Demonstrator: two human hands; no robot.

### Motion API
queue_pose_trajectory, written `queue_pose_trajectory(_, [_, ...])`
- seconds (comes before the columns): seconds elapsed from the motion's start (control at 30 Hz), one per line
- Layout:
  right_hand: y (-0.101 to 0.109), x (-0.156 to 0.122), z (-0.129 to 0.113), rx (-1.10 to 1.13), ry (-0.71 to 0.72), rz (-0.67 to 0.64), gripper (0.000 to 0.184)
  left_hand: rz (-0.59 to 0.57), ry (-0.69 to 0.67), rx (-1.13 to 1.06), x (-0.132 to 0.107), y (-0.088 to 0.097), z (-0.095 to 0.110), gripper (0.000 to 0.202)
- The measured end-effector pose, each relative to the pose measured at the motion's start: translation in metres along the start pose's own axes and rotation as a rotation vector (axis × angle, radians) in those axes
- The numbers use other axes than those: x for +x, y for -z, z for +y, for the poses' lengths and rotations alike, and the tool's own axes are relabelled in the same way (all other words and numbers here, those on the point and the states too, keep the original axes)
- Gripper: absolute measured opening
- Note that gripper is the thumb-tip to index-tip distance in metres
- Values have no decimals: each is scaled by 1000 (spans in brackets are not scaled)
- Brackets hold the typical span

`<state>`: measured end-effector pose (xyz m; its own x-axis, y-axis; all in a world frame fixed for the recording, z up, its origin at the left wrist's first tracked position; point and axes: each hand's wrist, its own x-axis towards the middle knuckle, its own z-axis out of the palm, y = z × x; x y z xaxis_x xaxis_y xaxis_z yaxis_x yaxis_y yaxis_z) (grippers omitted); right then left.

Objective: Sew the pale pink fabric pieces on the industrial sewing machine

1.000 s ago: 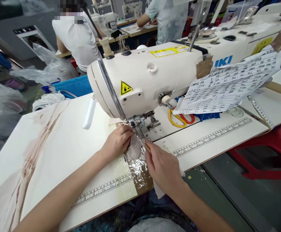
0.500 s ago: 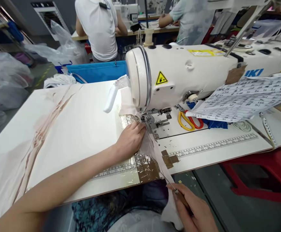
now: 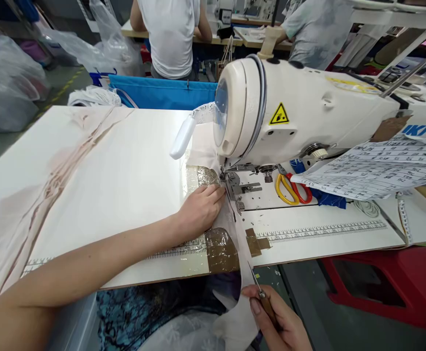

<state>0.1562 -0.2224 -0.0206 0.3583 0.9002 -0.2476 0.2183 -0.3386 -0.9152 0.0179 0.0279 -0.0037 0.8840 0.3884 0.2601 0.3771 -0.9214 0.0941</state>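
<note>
L hand (image 3: 202, 209) palm-down, fingers flat on fabric (image 3: 244, 253), R hand (image 3: 283, 321) low, fingers gripping awl (image 3: 267, 304)

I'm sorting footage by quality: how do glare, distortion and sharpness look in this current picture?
Head view: bright glints on the brown tape; head view: apparent wide-angle stretching of the left forearm toward the corner; head view: writing on the paper too soft to read, while the right hand and its pointed tool look fairly clear.
</note>
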Motion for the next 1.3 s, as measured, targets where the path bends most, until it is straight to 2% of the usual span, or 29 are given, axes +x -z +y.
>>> queue_pose_trajectory(0.1, [-3,7,-6,134,-87,-7,33,11,16,5,2,0,-2,43])
queue_pose_trajectory(0.23, [-14,17,2,560,-184,-116,27,12,36,7,4,-1,-7,41])
queue_pose_trajectory(0.3, [-22,20,10,719,-157,-116,28,15,46,-16,5,-1,-11,40])
queue_pose_trajectory(0.37, [-27,20,17,781,-102,-60,28,18,48,-55,4,-1,-15,40])
queue_pose_trajectory(0.47, [-27,18,17,690,-86,-31,26,25,31,-122,1,0,-21,42])
queue_pose_trajectory(0.63, [-17,15,5,205,-22,8,26,26,-16,-68,-3,-4,-20,43])
queue_pose_trajectory(0.7, [-15,17,1,88,20,19,29,28,-16,-19,-2,-5,-17,42])
queue_pose_trajectory(0.93, [-12,35,-25,-41,72,175,37,46,52,42,9,0,-9,38])
queue_pose_trajectory(1.07, [-10,44,-38,-108,108,170,38,86,60,21,13,0,-14,37])
queue_pose_trajectory(1.3, [-12,51,-40,-116,160,138,33,157,-50,-98,9,-4,-27,32])
